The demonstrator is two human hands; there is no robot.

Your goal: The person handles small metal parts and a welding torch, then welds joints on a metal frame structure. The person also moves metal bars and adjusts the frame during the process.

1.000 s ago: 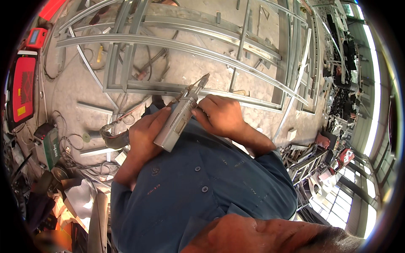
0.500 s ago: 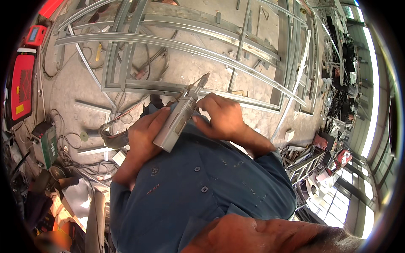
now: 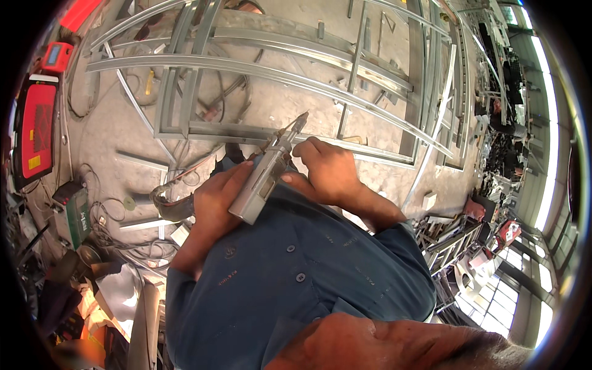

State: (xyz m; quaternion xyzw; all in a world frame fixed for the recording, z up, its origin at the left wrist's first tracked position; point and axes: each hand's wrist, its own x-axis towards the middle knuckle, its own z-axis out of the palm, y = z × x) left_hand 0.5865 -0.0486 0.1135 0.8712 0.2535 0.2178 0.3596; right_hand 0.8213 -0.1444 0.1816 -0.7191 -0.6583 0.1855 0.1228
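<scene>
So you're holding that grey boxy tool (image 3: 254, 191) at a slant in front of your dark blue shirt (image 3: 259, 277), its narrow nozzle (image 3: 299, 126) pointing up and away toward the metal frame (image 3: 382, 154). Your left hand (image 3: 216, 200) is gripping its left side, fingers clamped on the body. Your right hand (image 3: 331, 171) is curling just beside the other side (thumb and index apart, other fingertips hidden, so I can't tell if they're gripping).
</scene>
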